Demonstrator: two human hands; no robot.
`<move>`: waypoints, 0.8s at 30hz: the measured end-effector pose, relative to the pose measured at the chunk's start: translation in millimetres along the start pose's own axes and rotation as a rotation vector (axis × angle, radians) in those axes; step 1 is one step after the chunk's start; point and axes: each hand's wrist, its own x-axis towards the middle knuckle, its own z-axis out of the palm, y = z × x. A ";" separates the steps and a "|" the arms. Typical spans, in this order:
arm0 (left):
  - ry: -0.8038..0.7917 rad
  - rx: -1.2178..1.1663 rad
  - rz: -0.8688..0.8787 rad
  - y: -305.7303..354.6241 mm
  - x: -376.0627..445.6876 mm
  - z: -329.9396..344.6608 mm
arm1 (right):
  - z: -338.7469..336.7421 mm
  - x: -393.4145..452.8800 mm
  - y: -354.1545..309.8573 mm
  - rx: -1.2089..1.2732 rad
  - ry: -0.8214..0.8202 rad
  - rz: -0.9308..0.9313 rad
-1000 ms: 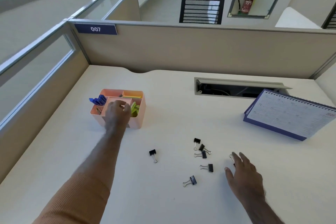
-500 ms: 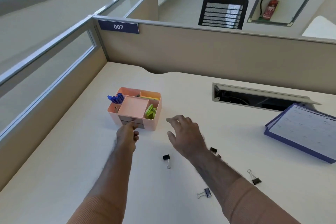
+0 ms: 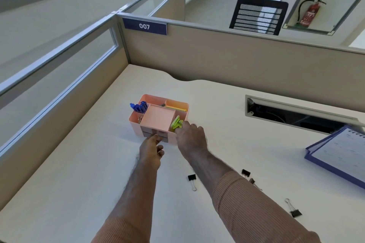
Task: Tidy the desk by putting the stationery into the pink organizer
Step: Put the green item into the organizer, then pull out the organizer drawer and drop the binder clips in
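Stationery waiting to be tidied lay nearest the front edge of the desk [image 3: 246, 116]: one small black metal binder clip [image 3: 295, 212] toward the right, another black binder clip [image 3: 191, 177] between the two forearms, and a third black clip [image 3: 245, 173] just beside the right sleeve, all well apart from their destination. Farther in, the left hand [image 3: 151, 149] had its fingertips at the grey drawer front [image 3: 152, 134] in the near wall of the pink plastic organizer [image 3: 158, 118], pinching or pushing it; whether that grip held a handle could not be told. The right hand [image 3: 190, 137] rested against the organizer's near right corner, fingers curled loosely on the rim beside the lime-green clips [image 3: 176, 123], probably steadying the box so the drawer could slide. Blue pens [image 3: 139, 107] stood in its far left compartment. Toward the right edge a blue-covered desk calendar [image 3: 339, 156] lay tilted.
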 end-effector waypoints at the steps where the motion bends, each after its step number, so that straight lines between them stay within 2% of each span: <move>1: -0.003 -0.020 -0.017 1.2 0.1 0.0 | -0.7 0.7 -0.2 -0.005 -0.004 0.003; 9: -0.043 -0.064 -0.062 -2.2 2.9 -5.0 | -0.6 2.9 1.2 -0.038 -0.001 0.012; 20: -0.019 -0.076 -0.033 -16.7 -10.7 -43.5 | 0.2 6.8 2.5 -0.062 -0.051 0.018; 24: -0.025 -0.067 -0.009 -18.6 -15.8 -54.6 | 2.2 4.5 4.2 -0.019 -0.013 -0.007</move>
